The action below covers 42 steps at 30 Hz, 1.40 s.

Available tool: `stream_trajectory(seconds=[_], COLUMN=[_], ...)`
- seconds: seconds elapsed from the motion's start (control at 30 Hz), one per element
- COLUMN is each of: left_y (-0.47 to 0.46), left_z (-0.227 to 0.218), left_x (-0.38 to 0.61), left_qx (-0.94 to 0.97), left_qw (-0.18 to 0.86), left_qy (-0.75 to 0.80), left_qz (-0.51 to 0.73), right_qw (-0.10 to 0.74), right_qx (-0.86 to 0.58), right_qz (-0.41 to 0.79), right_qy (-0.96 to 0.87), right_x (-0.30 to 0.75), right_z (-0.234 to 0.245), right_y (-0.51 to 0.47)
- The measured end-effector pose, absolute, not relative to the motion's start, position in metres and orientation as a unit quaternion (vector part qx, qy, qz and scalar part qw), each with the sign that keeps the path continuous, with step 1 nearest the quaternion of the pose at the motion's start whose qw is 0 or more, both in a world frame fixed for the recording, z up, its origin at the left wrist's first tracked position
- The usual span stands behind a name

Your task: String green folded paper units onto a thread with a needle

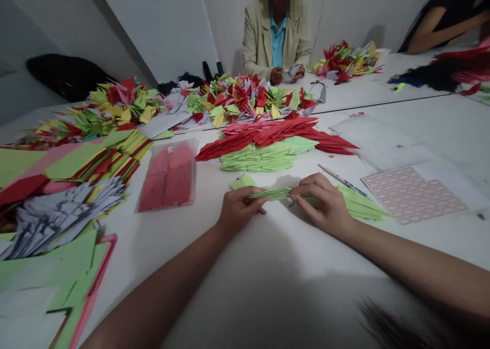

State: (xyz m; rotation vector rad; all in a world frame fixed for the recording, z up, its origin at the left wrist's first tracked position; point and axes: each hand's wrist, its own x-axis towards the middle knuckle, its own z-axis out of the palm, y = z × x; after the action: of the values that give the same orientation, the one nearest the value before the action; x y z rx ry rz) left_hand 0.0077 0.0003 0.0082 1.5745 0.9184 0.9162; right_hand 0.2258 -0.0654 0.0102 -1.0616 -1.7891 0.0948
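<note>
Between my two hands stretches a folded green paper piece (276, 192), seen nearly edge-on above the white table. My left hand (241, 206) pinches its left end between thumb and fingers. At its right end, my right hand (323, 201) also grips it with thumb and fingertips. A small dark thing shows under the right fingertips, too small to name. A green folded paper (245, 181) lies just beyond my left hand. Right of my right hand lie more green folded papers (362, 203) and a pen (340, 179). Stacked green folded papers (260, 157) lie just ahead.
Red folded papers (256, 133) lie behind the green stack. A plastic packet of red paper (167, 175) sits left, beside piles of coloured paper (69, 206). A sticker sheet (413, 196) lies right. Across the table, a person (277, 38) handles paper behind heaped folded pieces (245, 101).
</note>
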Motion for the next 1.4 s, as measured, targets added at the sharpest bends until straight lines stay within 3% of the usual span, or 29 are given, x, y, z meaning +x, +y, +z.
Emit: stream_trajectory(seconds=[0.17, 0.5, 0.77, 1.03, 1.27, 1.4], left_y=[-0.001, -0.003, 0.007, 0.006, 0.004, 0.004], left_z=[0.009, 0.013, 0.016, 0.013, 0.009, 0.011], left_x=[0.007, 0.008, 0.006, 0.01, 0.011, 0.013], left_qx=[0.704, 0.695, 0.651, 0.655, 0.714, 0.66], left_qw=[0.456, 0.453, 0.502, 0.589, 0.56, 0.599], left_qy=[0.365, 0.386, 0.422, 0.367, 0.342, 0.383], left_qz=[0.405, 0.404, 0.382, 0.299, 0.244, 0.244], right_qw=[0.505, 0.522, 0.551, 0.486, 0.516, 0.509], right_qx=[-0.444, -0.441, -0.469, -0.433, -0.422, -0.441], right_qz=[0.044, 0.064, 0.099, 0.202, 0.213, 0.244], right_qy=[-0.739, -0.727, -0.683, -0.731, -0.714, -0.698], right_x=[0.23, 0.234, 0.235, 0.224, 0.222, 0.221], right_z=[0.008, 0.007, 0.008, 0.006, 0.004, 0.006], right_y=[-0.059, -0.056, -0.059, -0.061, -0.065, -0.067])
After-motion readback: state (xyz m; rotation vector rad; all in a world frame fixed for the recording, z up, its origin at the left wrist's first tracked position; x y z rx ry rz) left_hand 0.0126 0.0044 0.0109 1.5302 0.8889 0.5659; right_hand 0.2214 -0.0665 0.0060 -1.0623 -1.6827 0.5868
